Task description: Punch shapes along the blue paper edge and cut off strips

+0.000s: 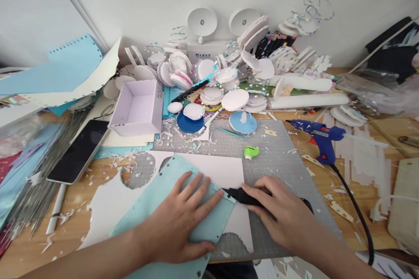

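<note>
My left hand (178, 216) lies spread on a light blue sheet of paper (153, 198) with star-shaped holes punched along its edges. The sheet sits at a slant over a white board (225, 170) that has round pieces cut out of it. In my right hand (278, 211) is a black craft knife (250, 197), its fingers wrapped round the handle. The knife's tip is at the right corner of the blue sheet, close to my left little finger. A grey cutting mat (271, 165) is under the board. Beyond it lies a small green paper punch (251, 152).
A blue hot glue gun (322, 133) with its cord rests at the right. A lilac box (135, 107) and a phone (81, 150) are at the left. White foam discs (235, 99) are heaped along the wall, and paper scraps litter the table.
</note>
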The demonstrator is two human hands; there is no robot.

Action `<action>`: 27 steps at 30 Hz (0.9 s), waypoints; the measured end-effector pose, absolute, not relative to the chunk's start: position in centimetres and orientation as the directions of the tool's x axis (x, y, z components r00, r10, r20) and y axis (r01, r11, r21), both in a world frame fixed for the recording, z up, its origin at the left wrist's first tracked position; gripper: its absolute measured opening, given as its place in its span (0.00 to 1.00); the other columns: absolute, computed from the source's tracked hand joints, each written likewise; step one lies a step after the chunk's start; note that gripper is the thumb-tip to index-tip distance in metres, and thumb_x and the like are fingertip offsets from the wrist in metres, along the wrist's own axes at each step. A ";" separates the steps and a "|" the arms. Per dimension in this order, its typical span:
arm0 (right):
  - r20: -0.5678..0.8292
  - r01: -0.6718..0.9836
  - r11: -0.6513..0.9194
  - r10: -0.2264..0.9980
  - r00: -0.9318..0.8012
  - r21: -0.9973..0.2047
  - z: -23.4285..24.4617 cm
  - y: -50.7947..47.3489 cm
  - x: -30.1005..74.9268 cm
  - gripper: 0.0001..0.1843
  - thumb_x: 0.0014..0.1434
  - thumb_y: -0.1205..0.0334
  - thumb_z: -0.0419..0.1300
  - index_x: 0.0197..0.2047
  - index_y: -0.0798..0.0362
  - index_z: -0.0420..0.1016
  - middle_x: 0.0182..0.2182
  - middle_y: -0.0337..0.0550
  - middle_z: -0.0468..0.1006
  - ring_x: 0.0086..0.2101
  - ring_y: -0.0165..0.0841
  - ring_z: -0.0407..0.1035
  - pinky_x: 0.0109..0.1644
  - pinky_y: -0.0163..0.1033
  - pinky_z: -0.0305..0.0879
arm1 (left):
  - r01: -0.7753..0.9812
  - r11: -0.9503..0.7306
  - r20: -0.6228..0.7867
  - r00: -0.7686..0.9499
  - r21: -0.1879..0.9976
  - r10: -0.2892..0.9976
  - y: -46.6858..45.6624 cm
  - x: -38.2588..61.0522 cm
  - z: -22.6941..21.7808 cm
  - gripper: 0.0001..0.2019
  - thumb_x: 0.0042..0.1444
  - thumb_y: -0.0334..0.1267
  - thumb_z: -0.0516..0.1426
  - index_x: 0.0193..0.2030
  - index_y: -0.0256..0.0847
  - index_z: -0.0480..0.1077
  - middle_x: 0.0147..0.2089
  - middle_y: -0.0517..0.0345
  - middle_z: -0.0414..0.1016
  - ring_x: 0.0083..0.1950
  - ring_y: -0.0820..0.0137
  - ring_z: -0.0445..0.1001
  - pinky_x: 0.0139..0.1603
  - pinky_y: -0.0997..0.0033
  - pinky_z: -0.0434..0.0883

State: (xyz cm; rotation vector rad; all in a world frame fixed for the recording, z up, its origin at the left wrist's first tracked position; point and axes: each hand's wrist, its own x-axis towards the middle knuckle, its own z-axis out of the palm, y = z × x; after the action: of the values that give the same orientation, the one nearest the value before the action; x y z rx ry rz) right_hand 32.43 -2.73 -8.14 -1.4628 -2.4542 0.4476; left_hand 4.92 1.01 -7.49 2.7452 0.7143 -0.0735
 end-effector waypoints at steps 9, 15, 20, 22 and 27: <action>0.006 0.787 0.451 0.869 -0.495 -0.421 -7.6 -2.7 32.2 0.17 0.64 0.65 0.51 0.57 0.52 0.63 0.40 0.49 0.67 0.38 0.37 0.67 0.38 0.42 0.71 | 0.442 -0.791 -0.070 0.886 0.422 0.457 1.5 4.3 -6.0 0.38 0.61 0.51 0.52 0.71 0.35 0.42 0.70 0.41 0.51 0.70 0.54 0.50 0.68 0.50 0.54; -0.015 0.795 0.425 0.879 -0.477 -0.433 -7.5 -4.2 32.9 0.18 0.64 0.64 0.51 0.57 0.49 0.62 0.41 0.48 0.66 0.38 0.36 0.68 0.39 0.41 0.71 | 0.560 -0.789 -0.049 0.822 0.253 0.567 1.9 3.2 -6.9 0.34 0.63 0.49 0.51 0.70 0.36 0.45 0.72 0.43 0.45 0.71 0.50 0.45 0.68 0.47 0.51; 0.014 0.816 0.414 0.894 -0.447 -0.403 -8.0 -3.6 32.1 0.17 0.65 0.63 0.50 0.57 0.50 0.62 0.41 0.49 0.66 0.38 0.36 0.67 0.38 0.42 0.70 | 0.547 -0.782 -0.033 0.825 0.298 0.565 1.8 3.0 -7.7 0.36 0.62 0.49 0.51 0.71 0.35 0.43 0.72 0.44 0.45 0.71 0.51 0.45 0.68 0.52 0.56; 0.022 0.819 0.422 0.893 -0.450 -0.390 -8.2 -3.1 31.7 0.17 0.65 0.63 0.50 0.57 0.50 0.63 0.41 0.49 0.66 0.38 0.37 0.67 0.39 0.42 0.70 | 0.542 -0.778 -0.036 0.827 0.317 0.561 1.8 3.0 -7.7 0.36 0.62 0.49 0.52 0.71 0.35 0.43 0.72 0.43 0.45 0.71 0.51 0.45 0.68 0.51 0.56; 0.076 0.809 0.444 0.889 -0.452 -0.386 -8.3 -1.8 30.6 0.16 0.65 0.64 0.51 0.55 0.52 0.66 0.40 0.49 0.66 0.40 0.38 0.66 0.41 0.43 0.69 | 0.546 -0.777 -0.068 0.829 0.314 0.555 1.8 2.9 -7.5 0.36 0.62 0.49 0.51 0.71 0.34 0.43 0.72 0.43 0.43 0.72 0.51 0.43 0.68 0.49 0.55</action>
State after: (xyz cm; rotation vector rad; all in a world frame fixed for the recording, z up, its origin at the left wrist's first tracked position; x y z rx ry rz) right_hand 30.57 -1.79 -8.31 -1.4657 -2.4313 0.4307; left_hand 2.91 1.78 -7.52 2.6894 0.8335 0.0405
